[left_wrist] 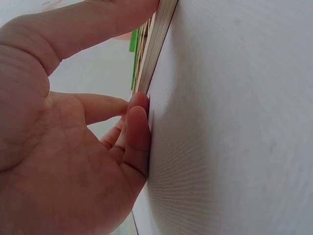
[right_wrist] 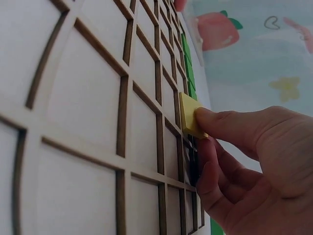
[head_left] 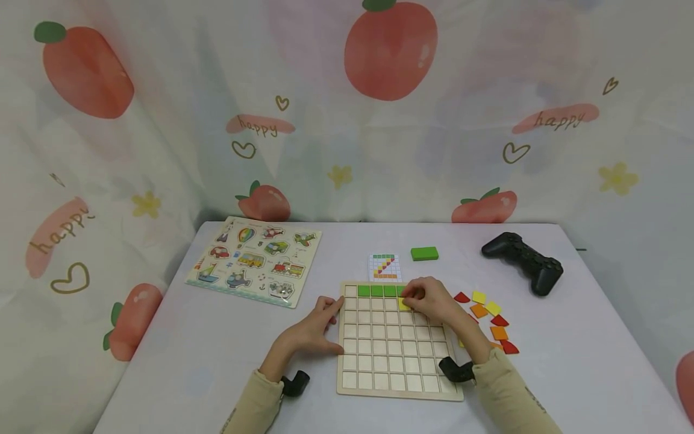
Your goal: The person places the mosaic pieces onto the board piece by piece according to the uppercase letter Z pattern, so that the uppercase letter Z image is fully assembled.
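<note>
A wooden grid board (head_left: 362,348) lies on the table, with a row of green square tiles (head_left: 376,291) in its top row. My right hand (head_left: 431,299) is over the upper right of the board and pinches a yellow square tile (right_wrist: 190,116) between thumb and fingers. That tile is tilted to the grid, just below the green row. At the board's left edge, my left hand (head_left: 309,330) touches the frame with thumb and fingers spread apart. A small pattern card (head_left: 378,274), showing a coloured zigzag on a grid, lies just behind the board.
Loose yellow, orange and red pieces (head_left: 499,333) are scattered right of the board, partly behind the right forearm. A green block (head_left: 425,254) lies behind it. A black game controller (head_left: 523,260) is at the back right, and a picture puzzle board (head_left: 230,277) at the back left.
</note>
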Action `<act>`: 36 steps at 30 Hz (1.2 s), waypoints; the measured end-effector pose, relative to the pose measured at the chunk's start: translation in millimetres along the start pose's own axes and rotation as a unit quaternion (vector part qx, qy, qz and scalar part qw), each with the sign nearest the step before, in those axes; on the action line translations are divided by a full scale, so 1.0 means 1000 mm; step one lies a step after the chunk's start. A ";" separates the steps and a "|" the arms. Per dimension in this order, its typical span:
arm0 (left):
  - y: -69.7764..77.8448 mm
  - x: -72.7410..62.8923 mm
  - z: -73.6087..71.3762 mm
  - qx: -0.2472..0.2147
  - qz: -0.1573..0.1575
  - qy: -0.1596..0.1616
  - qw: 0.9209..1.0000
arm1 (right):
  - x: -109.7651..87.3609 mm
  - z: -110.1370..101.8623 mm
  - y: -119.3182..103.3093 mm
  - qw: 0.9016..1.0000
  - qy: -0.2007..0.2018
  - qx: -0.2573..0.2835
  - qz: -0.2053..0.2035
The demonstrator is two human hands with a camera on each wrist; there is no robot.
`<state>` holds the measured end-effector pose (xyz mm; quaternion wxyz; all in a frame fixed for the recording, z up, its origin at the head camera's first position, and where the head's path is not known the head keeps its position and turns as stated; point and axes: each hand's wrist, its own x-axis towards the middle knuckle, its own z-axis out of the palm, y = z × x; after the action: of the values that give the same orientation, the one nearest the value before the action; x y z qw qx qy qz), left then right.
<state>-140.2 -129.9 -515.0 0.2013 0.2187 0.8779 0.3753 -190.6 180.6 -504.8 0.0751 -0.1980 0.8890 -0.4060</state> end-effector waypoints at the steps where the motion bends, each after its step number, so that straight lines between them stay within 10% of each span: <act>1: 0.000 0.000 0.000 0.001 0.001 0.000 1.000 | 0.000 0.000 0.000 1.000 0.000 0.000 0.001; 15: 0.001 0.000 -0.001 0.000 0.008 0.003 1.000 | -0.004 -0.015 0.004 0.997 0.053 -0.058 0.016; 23: 0.001 0.000 0.000 0.003 0.007 0.004 1.000 | -0.036 -0.071 0.032 0.975 0.053 -0.171 0.133; 36: 0.001 -0.002 0.001 0.007 0.002 0.003 1.000 | -0.061 -0.094 0.043 0.957 0.022 -0.156 0.244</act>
<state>-137.9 -129.9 -514.3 0.1964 0.2213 0.8805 0.3703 -174.8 296.1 -476.8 0.1204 0.0246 0.9640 -0.2356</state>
